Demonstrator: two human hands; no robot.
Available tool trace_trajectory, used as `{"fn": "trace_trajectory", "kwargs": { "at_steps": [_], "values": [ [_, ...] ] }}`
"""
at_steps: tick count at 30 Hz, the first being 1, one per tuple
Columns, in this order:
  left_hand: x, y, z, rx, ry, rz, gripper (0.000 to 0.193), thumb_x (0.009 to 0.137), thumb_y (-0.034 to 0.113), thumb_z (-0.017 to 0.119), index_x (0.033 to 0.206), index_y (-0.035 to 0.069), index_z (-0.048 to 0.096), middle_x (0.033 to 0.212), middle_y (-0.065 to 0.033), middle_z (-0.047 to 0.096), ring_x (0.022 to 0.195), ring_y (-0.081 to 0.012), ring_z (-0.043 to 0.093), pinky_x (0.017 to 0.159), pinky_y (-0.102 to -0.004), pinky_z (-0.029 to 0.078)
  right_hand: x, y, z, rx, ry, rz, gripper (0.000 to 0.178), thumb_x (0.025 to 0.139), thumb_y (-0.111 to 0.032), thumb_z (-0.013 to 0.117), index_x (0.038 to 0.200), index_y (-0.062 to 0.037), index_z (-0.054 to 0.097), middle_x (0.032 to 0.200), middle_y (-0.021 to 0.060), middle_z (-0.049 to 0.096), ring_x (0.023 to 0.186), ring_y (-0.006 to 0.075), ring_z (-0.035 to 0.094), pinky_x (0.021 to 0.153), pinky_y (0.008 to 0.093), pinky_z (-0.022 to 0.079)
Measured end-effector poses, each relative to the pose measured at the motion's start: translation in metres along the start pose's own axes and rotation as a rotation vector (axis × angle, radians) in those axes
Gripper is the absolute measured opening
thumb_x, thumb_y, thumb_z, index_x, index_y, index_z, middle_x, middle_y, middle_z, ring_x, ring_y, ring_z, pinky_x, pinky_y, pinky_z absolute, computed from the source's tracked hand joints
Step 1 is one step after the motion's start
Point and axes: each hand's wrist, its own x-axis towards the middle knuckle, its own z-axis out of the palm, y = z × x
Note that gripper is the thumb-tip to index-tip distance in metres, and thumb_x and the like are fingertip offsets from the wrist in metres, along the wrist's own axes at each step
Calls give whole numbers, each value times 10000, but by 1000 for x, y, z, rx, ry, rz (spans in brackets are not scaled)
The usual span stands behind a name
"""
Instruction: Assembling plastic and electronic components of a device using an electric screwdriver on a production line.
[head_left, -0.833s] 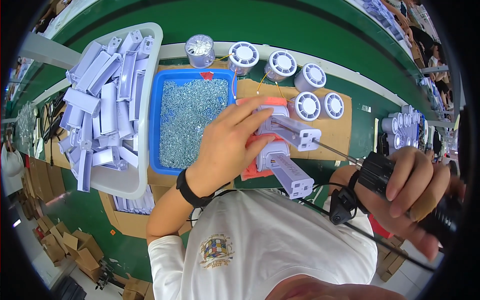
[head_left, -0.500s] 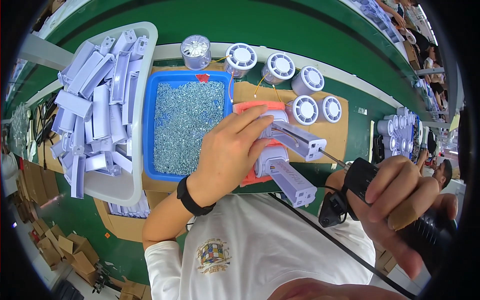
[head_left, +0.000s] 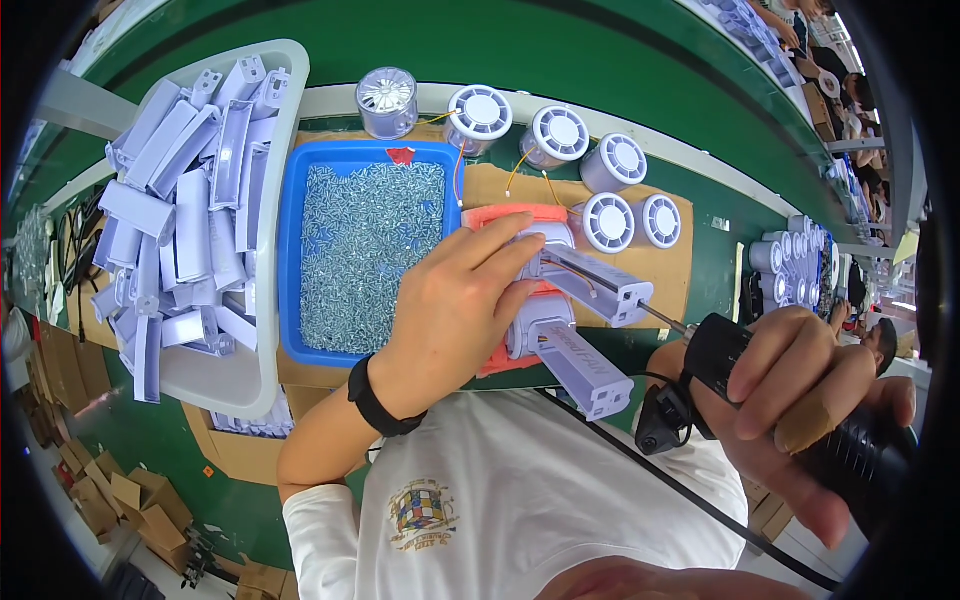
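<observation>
Here in the centre of the frame, the upper lavender handle (head_left: 608, 290) is lying on a slant, its long axis running from upper left down to lower right, and the left hand (head_left: 455, 305) is closing around its upper-left end, fingers above and thumb below (how hard that grip is pressing, I cannot tell). Over at lower right, the right hand (head_left: 800, 390) is wrapping its fingers firmly around a black power screwdriver (head_left: 715, 355), whose shaft is pointing up and left, nearly in line with the handle. The tip is meeting the handle's near end face, though how far in it is sitting isn't showing. So the left hand is being the nearer one, while a second lavender handle (head_left: 580, 370) is resting just below on red padding (head_left: 490, 215).
</observation>
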Motion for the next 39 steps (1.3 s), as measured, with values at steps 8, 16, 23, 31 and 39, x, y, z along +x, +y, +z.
{"fn": "trace_trajectory", "kwargs": {
  "at_steps": [8, 16, 23, 31, 39],
  "values": [
    [0, 0, 0, 13, 4, 11, 366, 766, 103, 778, 1119, 55, 694, 1169, -69, 659, 947, -271, 662, 775, -373, 567, 0, 4, 1, 16, 16, 25, 851, 843, -600, 733, 1424, -42, 460, 872, 0, 584, 605, 102, 563, 536, 243, 437],
    [1, 4, -1, 18, 9, -9, 390, 741, 90, 817, 1114, 51, 712, 1202, -103, 684, 937, -299, 685, 777, -383, 574, 3, 7, 1, 66, -18, 81, 830, 792, -596, 776, 1372, -88, 470, 874, -18, 574, 599, 102, 560, 555, 268, 432],
    [1, 13, -5, 80, -56, -107, 361, 777, 144, 799, 1118, 64, 709, 1225, -107, 680, 957, -302, 695, 801, -378, 577, 10, 3, -3, 70, -151, 121, 908, 777, -613, 779, 1415, -70, 426, 887, -11, 563, 607, 115, 566, 589, 295, 440],
    [0, 7, -9, 150, -24, 35, 379, 789, 165, 792, 1145, 73, 700, 1223, -112, 683, 1026, -317, 683, 847, -389, 571, 6, -25, -6, 118, -35, -150, 991, 796, -589, 789, 1484, -26, 352, 810, 8, 569, 607, 125, 571, 577, 276, 469],
    [114, 14, -83, 134, -7, -101, 192, 846, 194, 742, 863, 4, 728, 727, -136, 704, 686, -278, 699, 658, -346, 558, 5, -25, -26, 126, -13, -126, 914, 857, -575, 733, 1475, -19, 352, 788, 20, 574, 593, 126, 570, 528, 258, 480]
  ]
}}
